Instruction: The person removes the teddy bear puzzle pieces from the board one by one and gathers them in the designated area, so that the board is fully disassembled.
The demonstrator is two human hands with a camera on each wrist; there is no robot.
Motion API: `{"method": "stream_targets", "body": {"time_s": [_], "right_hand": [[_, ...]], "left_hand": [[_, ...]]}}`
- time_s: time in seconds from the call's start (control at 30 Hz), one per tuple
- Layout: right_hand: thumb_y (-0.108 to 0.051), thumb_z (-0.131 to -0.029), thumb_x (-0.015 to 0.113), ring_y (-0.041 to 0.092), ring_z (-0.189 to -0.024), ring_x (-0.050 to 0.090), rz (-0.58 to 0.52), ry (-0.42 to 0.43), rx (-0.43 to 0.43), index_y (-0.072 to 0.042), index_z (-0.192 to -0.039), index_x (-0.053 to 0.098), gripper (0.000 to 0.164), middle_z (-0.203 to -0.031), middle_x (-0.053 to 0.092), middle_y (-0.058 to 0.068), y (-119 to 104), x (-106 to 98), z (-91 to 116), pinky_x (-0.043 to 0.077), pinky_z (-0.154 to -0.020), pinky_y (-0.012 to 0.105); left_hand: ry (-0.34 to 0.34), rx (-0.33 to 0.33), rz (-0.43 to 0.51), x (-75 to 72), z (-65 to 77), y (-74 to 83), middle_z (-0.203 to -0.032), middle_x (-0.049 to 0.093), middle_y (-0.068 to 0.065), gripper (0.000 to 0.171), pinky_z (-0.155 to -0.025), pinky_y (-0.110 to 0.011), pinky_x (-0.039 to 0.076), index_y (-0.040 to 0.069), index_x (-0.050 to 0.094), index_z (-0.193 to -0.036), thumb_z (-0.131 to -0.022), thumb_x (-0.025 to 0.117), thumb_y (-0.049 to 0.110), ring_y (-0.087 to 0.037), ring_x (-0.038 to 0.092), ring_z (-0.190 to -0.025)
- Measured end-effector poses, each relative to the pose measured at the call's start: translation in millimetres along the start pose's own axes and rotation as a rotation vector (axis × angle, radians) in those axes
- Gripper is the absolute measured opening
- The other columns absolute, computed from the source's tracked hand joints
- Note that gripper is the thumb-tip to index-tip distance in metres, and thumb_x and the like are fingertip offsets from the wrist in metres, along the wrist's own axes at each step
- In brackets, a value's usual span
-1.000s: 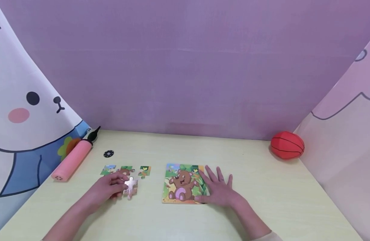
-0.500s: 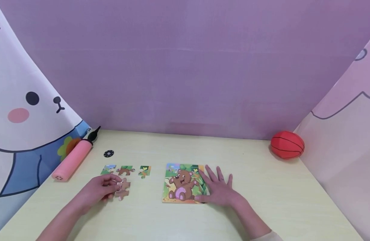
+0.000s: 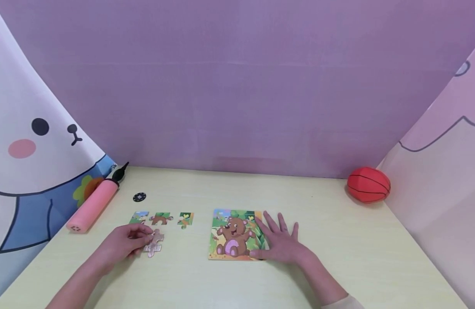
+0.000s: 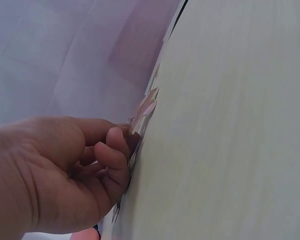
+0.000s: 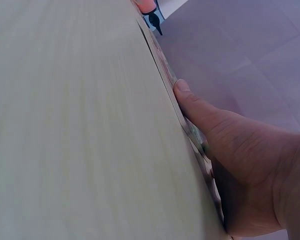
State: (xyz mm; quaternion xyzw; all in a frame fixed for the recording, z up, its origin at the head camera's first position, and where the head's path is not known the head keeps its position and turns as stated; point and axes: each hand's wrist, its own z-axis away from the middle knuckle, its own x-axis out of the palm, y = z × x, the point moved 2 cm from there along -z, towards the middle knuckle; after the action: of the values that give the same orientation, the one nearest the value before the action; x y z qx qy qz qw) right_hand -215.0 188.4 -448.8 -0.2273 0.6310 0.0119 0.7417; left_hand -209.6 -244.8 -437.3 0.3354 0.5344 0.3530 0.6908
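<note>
My left hand (image 3: 125, 243) pinches a brown jigsaw piece (image 3: 154, 245) between thumb and fingers, low over the table. In the left wrist view that piece (image 4: 142, 114) sticks out past the fingertips, close to the tabletop. Just beyond the hand lie a blue-and-green corner piece (image 3: 140, 216), a piece with a brown bear's head top (image 3: 161, 218) and a piece with a yellow bird (image 3: 186, 218). My right hand (image 3: 281, 242) rests with spread fingers on the right edge of a square bear picture board (image 3: 232, 236). Its thumb (image 5: 192, 102) lies on the board in the right wrist view.
A pink hand pump (image 3: 93, 205) with a black nozzle lies at the table's left edge. A black round chip (image 3: 139, 197) lies behind the pieces. At the back right sits a red ball (image 3: 369, 185) with black lines. A purple cloth (image 3: 237, 86) hangs behind the table (image 3: 229, 287).
My left hand has drawn leftward with the held piece, tilting it, and has uncovered more of the bear's-head piece. My right hand stays on the picture board.
</note>
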Motion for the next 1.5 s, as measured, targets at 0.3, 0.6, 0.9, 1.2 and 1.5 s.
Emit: {"method": "stream_targets", "body": {"time_s": [0.3,0.6,0.9,1.2,1.5], "right_hand": [[-0.08,-0.083,0.056,0.049,-0.149,-0.005,0.0,0.002,-0.004,-0.026,-0.162,0.022,0.102,-0.169,0.005,0.009,-1.2,-0.9,-0.2,-0.007,-0.103,0.081],[-0.079,-0.084,0.056,0.049,-0.149,-0.006,-0.003,0.004,-0.012,-0.025,-0.163,0.02,0.103,-0.169,0.004,0.009,-0.6,-0.8,-0.8,-0.008,-0.103,0.082],[-0.077,-0.083,0.059,0.051,-0.148,-0.005,-0.016,0.006,-0.009,-0.022,-0.163,0.017,0.106,-0.169,0.004,0.01,-0.6,-1.3,-0.3,-0.007,-0.102,0.083],[-0.077,-0.083,0.059,0.051,-0.148,-0.004,-0.007,0.01,-0.004,-0.02,-0.163,0.016,0.107,-0.169,0.005,0.01,-0.5,0.6,-0.3,-0.006,-0.102,0.083],[-0.079,-0.082,0.059,0.049,-0.149,-0.005,-0.004,0.008,0.003,-0.02,-0.163,0.017,0.109,-0.169,0.005,0.008,-0.2,1.3,-0.5,-0.007,-0.103,0.082]], "left_hand": [[0.021,0.009,-0.018,-2.9,-0.8,2.5,-0.092,0.062,-0.007,0.021,-0.054,-0.027,0.042,0.0,0.066,-0.117,-0.098,0.065,0.009,-0.02,0.051,-0.071],[0.024,0.009,0.047,6.3,-3.1,12.3,-0.098,0.065,-0.008,0.025,-0.06,-0.03,0.051,0.0,0.065,-0.119,-0.099,0.066,0.014,-0.022,0.059,-0.075],[-0.026,0.066,0.11,37.2,-14.6,33.0,-0.084,0.061,-0.012,0.022,-0.049,-0.031,0.048,0.002,0.064,-0.117,-0.097,0.066,0.009,-0.02,0.053,-0.061],[-0.102,0.189,0.097,76.5,-21.6,59.5,-0.095,0.063,-0.009,0.018,-0.052,-0.023,0.044,0.001,0.067,-0.111,-0.094,0.068,0.006,-0.015,0.049,-0.062],[-0.205,0.24,0.124,108.3,-26.8,75.5,-0.093,0.062,-0.01,0.018,-0.053,-0.022,0.046,0.0,0.067,-0.109,-0.092,0.068,0.006,-0.016,0.053,-0.063]]}}
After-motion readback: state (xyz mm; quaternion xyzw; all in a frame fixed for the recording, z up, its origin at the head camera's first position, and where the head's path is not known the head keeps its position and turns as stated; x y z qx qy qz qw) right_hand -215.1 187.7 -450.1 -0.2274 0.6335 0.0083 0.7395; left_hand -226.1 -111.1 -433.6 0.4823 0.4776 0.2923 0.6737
